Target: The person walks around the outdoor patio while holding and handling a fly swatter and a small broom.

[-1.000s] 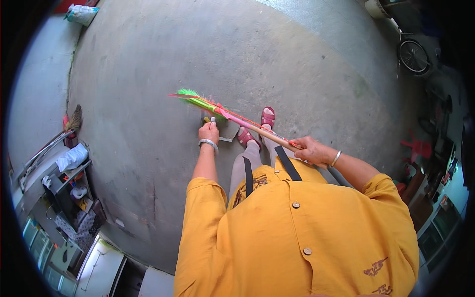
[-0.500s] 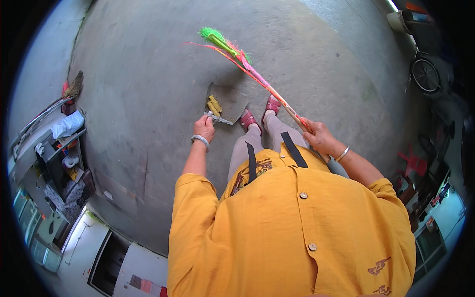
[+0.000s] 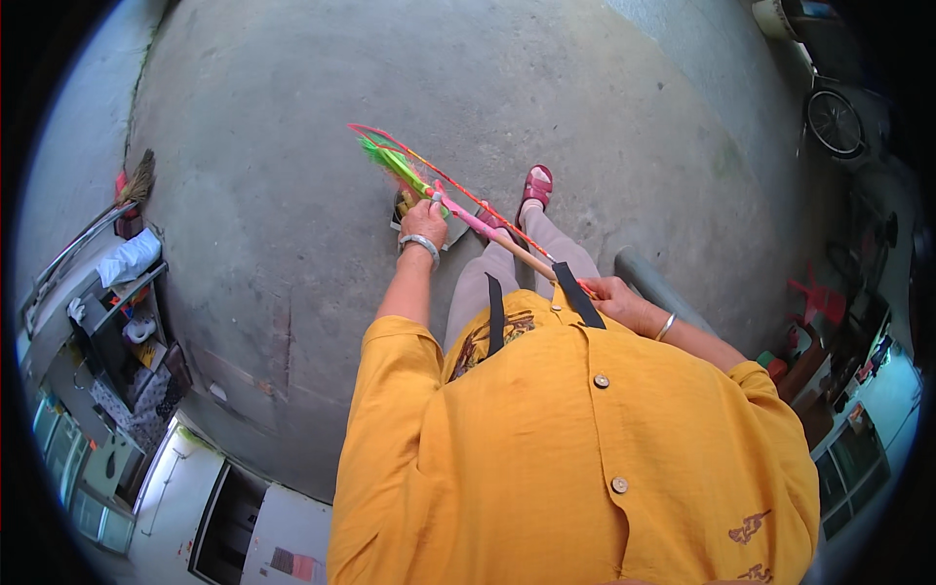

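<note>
Broom (image 3: 468, 216) held slantwise above concrete floor (image 3: 292, 146), green bristles up. Left hand (image 3: 425, 222) closed near the head; right hand (image 3: 609, 297) closed on handle's end. Probably light, stiff-shafted, bristles soft; best gripped along the shaft.

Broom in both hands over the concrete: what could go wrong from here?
1. The left hand grips near the green bristles, beside thin red strands; the fingers could snag them.
2. A dustpan-like thing lies on the floor by the red sandals; a step may hit it.
3. The right hand holds only the stick's end, so it could slip.
</note>
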Demonstrator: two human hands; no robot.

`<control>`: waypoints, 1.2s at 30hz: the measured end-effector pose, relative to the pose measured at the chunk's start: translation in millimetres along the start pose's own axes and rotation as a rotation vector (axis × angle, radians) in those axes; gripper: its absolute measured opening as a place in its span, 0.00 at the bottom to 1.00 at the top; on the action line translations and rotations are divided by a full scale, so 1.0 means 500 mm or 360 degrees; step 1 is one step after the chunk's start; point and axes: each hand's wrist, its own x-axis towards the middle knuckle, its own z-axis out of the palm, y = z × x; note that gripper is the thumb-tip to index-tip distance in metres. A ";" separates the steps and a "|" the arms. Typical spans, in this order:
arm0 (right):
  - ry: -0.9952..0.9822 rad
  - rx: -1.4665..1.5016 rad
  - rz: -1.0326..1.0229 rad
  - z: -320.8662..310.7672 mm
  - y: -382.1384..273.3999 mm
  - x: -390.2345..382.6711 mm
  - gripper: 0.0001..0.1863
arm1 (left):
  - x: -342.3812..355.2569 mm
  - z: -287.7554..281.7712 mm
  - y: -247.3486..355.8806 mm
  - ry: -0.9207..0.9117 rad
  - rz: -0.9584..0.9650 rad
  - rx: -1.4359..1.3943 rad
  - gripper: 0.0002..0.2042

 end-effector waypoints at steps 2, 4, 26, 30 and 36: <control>-0.0048 -0.0098 -0.0053 0.005 -0.017 -0.025 0.19 | 0.007 -0.001 -0.043 0.0024 0.0041 -0.0016 0.12; 0.0033 -0.0248 -0.0155 -0.016 0.002 -0.033 0.19 | 0.001 -0.006 -0.081 0.0093 0.0141 -0.0064 0.11; 0.0293 -0.0792 -0.0334 0.000 -0.010 -0.033 0.15 | -0.075 0.033 -0.377 0.0528 0.0051 -0.0539 0.10; 0.0383 -0.0868 -0.0413 -0.010 0.000 -0.030 0.13 | -0.086 0.013 -0.327 0.0359 -0.0175 -0.0848 0.12; 0.0370 -0.0861 -0.0549 -0.004 -0.019 -0.027 0.13 | -0.094 -0.004 -0.337 0.0315 -0.0262 -0.0845 0.14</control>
